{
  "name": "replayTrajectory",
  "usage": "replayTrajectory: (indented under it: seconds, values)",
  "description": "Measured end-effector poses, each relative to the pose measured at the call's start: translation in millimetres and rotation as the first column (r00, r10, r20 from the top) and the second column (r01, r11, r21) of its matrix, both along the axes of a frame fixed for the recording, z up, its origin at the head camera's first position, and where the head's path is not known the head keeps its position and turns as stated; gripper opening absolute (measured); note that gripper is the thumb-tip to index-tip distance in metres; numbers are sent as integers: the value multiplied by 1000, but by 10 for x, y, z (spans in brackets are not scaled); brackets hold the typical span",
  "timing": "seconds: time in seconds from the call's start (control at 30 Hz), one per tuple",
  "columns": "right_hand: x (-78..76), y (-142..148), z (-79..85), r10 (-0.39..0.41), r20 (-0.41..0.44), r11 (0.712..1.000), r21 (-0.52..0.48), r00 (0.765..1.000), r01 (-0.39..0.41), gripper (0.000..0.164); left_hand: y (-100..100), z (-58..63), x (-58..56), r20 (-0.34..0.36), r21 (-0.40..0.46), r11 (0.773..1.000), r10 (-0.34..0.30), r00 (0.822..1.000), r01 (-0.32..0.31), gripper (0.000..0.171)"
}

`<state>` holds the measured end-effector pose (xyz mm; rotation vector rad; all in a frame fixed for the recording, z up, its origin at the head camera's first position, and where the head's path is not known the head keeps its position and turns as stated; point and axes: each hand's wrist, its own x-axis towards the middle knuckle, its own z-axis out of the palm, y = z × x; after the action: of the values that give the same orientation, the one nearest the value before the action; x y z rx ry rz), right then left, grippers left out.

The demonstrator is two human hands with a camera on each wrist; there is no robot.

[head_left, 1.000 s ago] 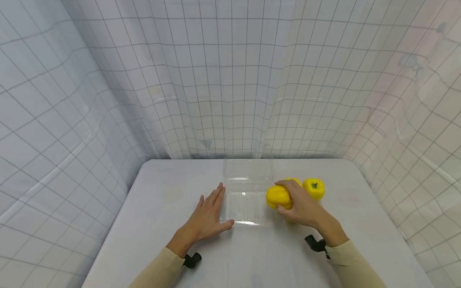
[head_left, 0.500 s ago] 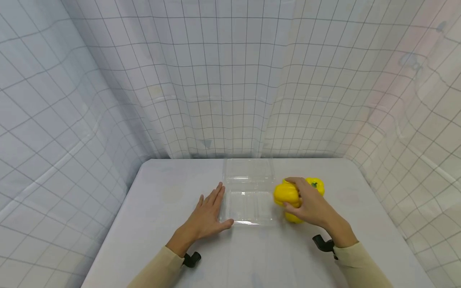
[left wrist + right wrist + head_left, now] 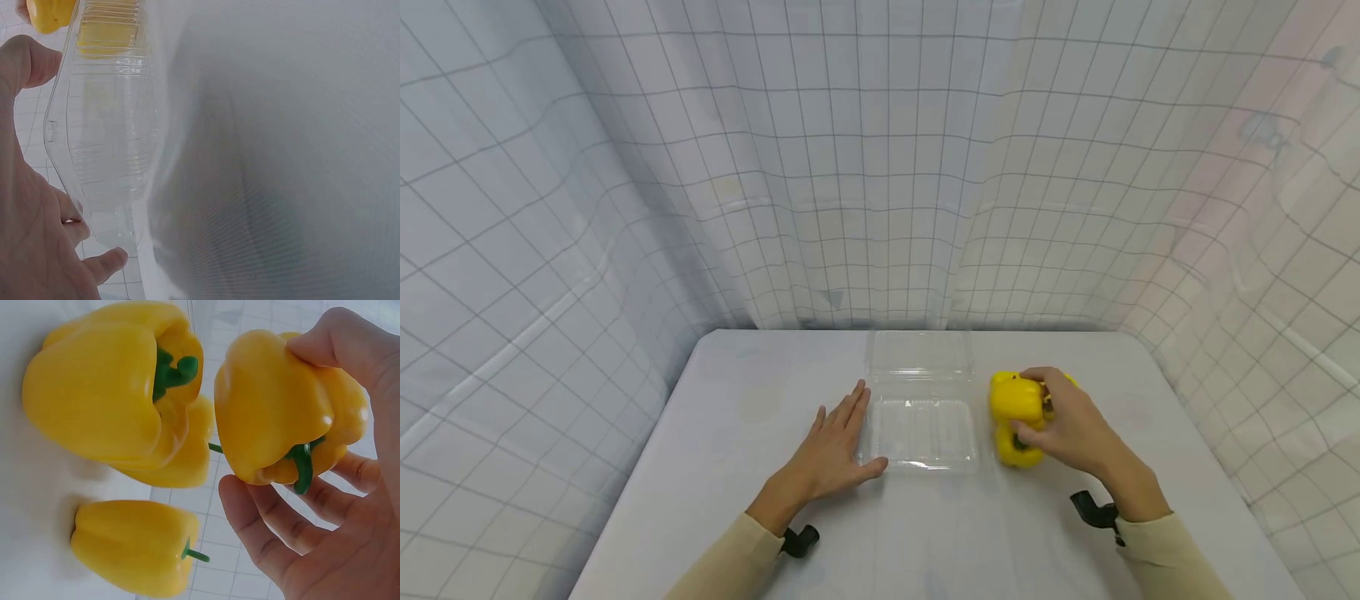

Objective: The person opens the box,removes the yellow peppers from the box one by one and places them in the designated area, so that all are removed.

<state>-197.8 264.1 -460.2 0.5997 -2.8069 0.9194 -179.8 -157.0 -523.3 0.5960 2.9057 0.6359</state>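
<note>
A yellow bell pepper [image 3: 1017, 401] with a green stem is gripped between the thumb and fingers of my right hand [image 3: 1075, 425]; in the right wrist view the held pepper [image 3: 281, 406] is raised off the table. Beneath and around it are three more: a front pepper [image 3: 1017, 454], and two behind, mostly hidden in the head view. At centre lies a clear plastic clamshell container [image 3: 922, 433], lid folded back, with nothing inside. My left hand [image 3: 829, 458] spreads its fingers along the container's left side, thumb at its near left corner; in the left wrist view the thumb touches the rim.
The white-covered table [image 3: 760, 383] has grid-patterned curtains [image 3: 887, 167] on its left, back and right. The container's clear lid [image 3: 919, 352] extends toward the back edge. A small black device [image 3: 1097, 510] is strapped at each wrist.
My right hand has moved rightward with the held pepper, from beside the container's right edge to over the other peppers. The left hand and container stay in place.
</note>
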Motion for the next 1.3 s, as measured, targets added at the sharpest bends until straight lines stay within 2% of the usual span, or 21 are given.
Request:
replayTrajectory:
  seconds: [0.57,0.93,1.3]
  values:
    - [77,300,42,8,-140,998,58,990,0,77,8,-22,7,-8,9,1000,-6,1000,6,118]
    - [107,466,66,-10,-166,996,88,986,25,79,-4,-49,-10,-13,12,1000,-8,1000,8,118]
    - [141,578,43,-41,-142,994,98,989,56,75,7,-52,-12,-7,17,1000,-6,1000,6,118]
